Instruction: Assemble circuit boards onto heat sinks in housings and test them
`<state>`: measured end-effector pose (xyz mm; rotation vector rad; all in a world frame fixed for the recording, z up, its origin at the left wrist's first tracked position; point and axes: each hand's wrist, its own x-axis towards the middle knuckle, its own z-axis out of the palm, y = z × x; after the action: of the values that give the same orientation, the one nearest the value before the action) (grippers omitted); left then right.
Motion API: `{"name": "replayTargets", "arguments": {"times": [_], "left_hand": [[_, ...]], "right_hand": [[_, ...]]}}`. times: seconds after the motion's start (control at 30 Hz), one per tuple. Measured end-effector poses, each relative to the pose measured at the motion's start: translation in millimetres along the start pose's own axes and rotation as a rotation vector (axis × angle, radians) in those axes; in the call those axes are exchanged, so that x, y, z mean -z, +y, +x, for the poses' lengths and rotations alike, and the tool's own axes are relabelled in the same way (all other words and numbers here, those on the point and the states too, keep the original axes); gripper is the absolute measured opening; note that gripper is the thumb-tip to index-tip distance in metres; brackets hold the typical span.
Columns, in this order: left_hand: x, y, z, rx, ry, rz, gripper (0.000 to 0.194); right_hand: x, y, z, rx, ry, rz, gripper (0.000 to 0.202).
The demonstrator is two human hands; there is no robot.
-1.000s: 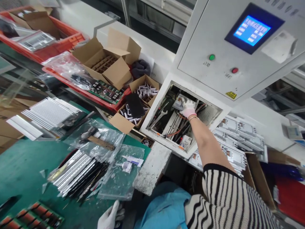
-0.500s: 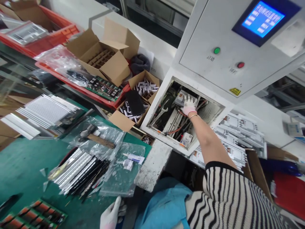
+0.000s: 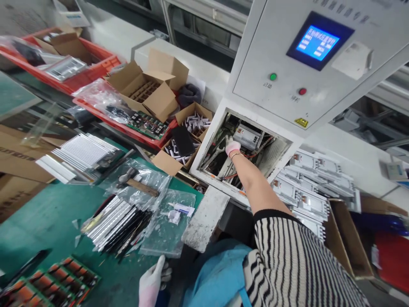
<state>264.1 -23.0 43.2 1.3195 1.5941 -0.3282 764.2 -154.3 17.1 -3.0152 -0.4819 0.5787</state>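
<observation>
My right hand (image 3: 232, 147), in a white and pink glove, reaches into the opening of the white machine. It is just left of a silver metal-cased module (image 3: 247, 136) lying inside. Its fingers look bent together; whatever they grip is hidden. A wrench (image 3: 214, 156) rests in the opening, left of that hand. Low in the view, my gloved left hand (image 3: 154, 279) is by the green table's edge, thumb stretched up and other fingers loosely bent, with nothing in it. A clear plastic bag (image 3: 162, 243) lies just beyond it.
The machine's panel has a lit screen (image 3: 320, 41), a green button (image 3: 273, 76) and a red button (image 3: 302, 91). Similar silver modules (image 3: 306, 183) are piled at its right. A hammer (image 3: 140, 185), metal strips (image 3: 110, 224), circuit boards (image 3: 60, 279) and open cardboard boxes (image 3: 164, 102) are to the left.
My right hand has come off the top of the silver module and moved left beside it, uncovering the module. My left hand stays low by the table. The camera view has shifted.
</observation>
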Motion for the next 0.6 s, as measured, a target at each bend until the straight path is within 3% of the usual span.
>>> {"name": "replayTargets", "arguments": {"times": [0.13, 0.27, 0.37, 0.43, 0.5, 0.6], "left_hand": [[0.5, -20, 10, 0.019, -0.061, -0.094, 0.066], [3.3, -29, 17, -0.145, -0.102, 0.012, 0.072], [4.0, -30, 12, -0.400, -0.088, 0.217, 0.068], [4.2, -39, 2, -0.483, -0.066, 0.241, 0.060], [7.8, -61, -11, -0.543, -0.086, 0.239, 0.045], [27.5, -117, -32, -0.519, -0.064, 0.218, 0.027]], "right_hand": [[15, -9, -30, 0.054, 0.056, 0.114, 0.057], [9, -24, -124, 0.227, 0.148, 0.258, 0.047], [-26, -35, -223, 0.354, 0.123, 0.354, 0.034], [-57, -46, -288, 0.441, 0.062, 0.397, 0.023], [-86, -61, -345, 0.560, -0.011, 0.420, 0.013], [-121, -90, -408, 0.798, -0.131, 0.408, 0.005]]}}
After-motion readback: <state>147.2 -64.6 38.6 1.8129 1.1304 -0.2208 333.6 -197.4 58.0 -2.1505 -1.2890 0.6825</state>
